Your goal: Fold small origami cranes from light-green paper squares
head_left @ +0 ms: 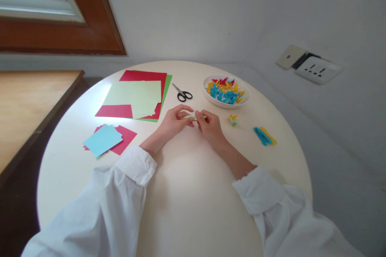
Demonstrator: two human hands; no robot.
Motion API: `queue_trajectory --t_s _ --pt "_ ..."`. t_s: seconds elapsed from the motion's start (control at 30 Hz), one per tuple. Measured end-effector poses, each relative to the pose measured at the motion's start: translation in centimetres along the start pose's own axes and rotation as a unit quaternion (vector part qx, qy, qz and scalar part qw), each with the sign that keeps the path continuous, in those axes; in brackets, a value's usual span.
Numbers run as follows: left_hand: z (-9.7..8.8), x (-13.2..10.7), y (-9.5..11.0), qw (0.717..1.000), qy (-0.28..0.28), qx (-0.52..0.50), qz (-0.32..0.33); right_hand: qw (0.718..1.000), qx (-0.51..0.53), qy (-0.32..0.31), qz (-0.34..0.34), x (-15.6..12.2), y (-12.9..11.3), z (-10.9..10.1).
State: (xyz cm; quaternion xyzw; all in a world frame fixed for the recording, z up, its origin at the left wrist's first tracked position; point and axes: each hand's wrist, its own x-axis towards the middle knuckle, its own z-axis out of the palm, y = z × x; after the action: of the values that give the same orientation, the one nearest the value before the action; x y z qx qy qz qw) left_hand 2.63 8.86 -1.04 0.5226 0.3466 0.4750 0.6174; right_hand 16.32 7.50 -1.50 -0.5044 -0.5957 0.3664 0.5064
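Between my two hands is a small piece of light green paper [190, 116], mostly covered by the fingers. My left hand [175, 120] pinches its left side between thumb and fingers. On the other side, my right hand [210, 123] grips it with thumb and forefinger, the fingertips of both hands nearly meeting. How the paper is folded cannot be made out. Just right of my right hand lies a little folded paper piece [233, 120] in orange and pale green. Black-handled scissors [182, 94] rest beyond my hands, blades pointing to the far left.
A white dish [208, 98] at the back right holds many folded red, yellow and blue paper pieces. Blue and yellow paper strips [264, 136] lie at the right. Large red and green sheets [132, 92] are stacked back left, with small blue and pink sheets [104, 139] nearer.
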Motion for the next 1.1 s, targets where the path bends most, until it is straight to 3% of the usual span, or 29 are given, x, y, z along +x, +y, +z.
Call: queue_trajectory --t_s 0.2,0.33,0.47,0.6,0.9,1.1 --pt "-0.2 0.0 0.1 0.998 -0.023 -0.039 -0.040 1.000 0.001 -0.013 -0.014 -0.1 -0.3 -0.1" --pt "0.2 0.0 0.1 0.997 -0.055 0.033 -0.030 0.999 0.008 -0.024 -0.022 -0.1 -0.5 -0.1" --pt "0.5 -0.3 0.2 0.994 -0.038 0.105 -0.006 1.000 0.014 -0.021 0.006 -0.1 -0.4 0.0" --pt "0.4 -0.4 0.2 0.993 -0.038 0.115 -0.006 0.998 0.034 -0.028 0.033 0.1 -0.3 -0.1" --pt "0.8 -0.2 -0.5 0.994 -0.069 -0.078 -0.034 0.968 0.217 -0.052 0.115 -0.1 -0.3 0.7" --pt "1.0 -0.1 -0.5 0.992 -0.062 -0.102 -0.036 0.957 0.254 -0.047 0.129 -0.2 -0.4 1.0"
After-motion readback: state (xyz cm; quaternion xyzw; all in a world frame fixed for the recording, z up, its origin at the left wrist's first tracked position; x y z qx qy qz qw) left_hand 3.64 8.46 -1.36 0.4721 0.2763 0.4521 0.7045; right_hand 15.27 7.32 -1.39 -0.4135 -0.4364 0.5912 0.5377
